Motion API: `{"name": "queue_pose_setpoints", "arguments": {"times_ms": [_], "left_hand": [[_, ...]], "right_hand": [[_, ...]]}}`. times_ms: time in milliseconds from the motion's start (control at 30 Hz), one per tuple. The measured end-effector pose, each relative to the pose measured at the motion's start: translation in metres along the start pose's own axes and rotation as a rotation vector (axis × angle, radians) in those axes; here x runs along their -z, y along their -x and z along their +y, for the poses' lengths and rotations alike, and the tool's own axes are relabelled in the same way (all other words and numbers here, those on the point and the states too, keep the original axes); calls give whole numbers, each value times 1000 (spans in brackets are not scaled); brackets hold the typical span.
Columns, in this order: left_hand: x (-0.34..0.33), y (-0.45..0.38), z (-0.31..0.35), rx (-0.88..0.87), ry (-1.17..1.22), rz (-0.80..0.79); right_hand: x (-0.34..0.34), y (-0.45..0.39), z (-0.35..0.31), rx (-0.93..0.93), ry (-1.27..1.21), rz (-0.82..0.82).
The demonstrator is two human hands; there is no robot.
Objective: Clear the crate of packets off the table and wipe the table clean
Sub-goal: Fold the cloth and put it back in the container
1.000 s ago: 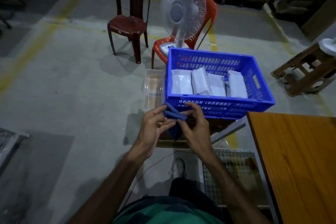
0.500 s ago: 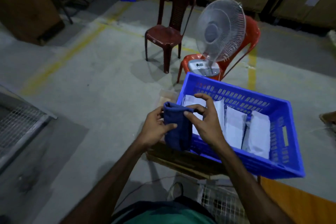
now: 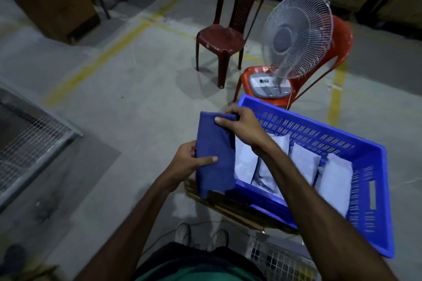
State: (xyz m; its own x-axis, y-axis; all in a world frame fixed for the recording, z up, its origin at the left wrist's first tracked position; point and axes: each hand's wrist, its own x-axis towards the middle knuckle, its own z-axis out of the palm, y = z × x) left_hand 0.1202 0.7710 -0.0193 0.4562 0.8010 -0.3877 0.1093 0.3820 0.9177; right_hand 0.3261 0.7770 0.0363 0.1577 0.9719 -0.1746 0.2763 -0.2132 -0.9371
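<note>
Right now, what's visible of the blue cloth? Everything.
The cloth is dark blue, plain, soft fabric, folded into a tall narrow panel that hangs upright in the air, with a small flap drooping at its lower left corner. The right hand pinches its top edge; the left hand holds its left side, thumb pressed across the front. It hangs just left of the crate, overlapping the crate's near corner in view; whether they touch is unclear.
</note>
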Motion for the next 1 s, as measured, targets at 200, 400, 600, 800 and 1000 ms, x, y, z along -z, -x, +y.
{"name": "queue_pose_setpoints", "arguments": {"times_ms": [200,400,600,800,1000], "left_hand": [[11,-9,-34,43,164,274],[26,-31,-52,41,203,566],[9,-48,-68,126,90,712],[5,-57,-81,150,-214,640],[8,-66,-89,152,-398,567]], "right_hand": [[1,-49,13,-157,-63,174],[7,-113,29,-59,582,21],[-18,-161,36,-11,1150,-333],[-45,-176,58,-94,1256,-526],[-55,-176,73,-174,1312,-621]]}}
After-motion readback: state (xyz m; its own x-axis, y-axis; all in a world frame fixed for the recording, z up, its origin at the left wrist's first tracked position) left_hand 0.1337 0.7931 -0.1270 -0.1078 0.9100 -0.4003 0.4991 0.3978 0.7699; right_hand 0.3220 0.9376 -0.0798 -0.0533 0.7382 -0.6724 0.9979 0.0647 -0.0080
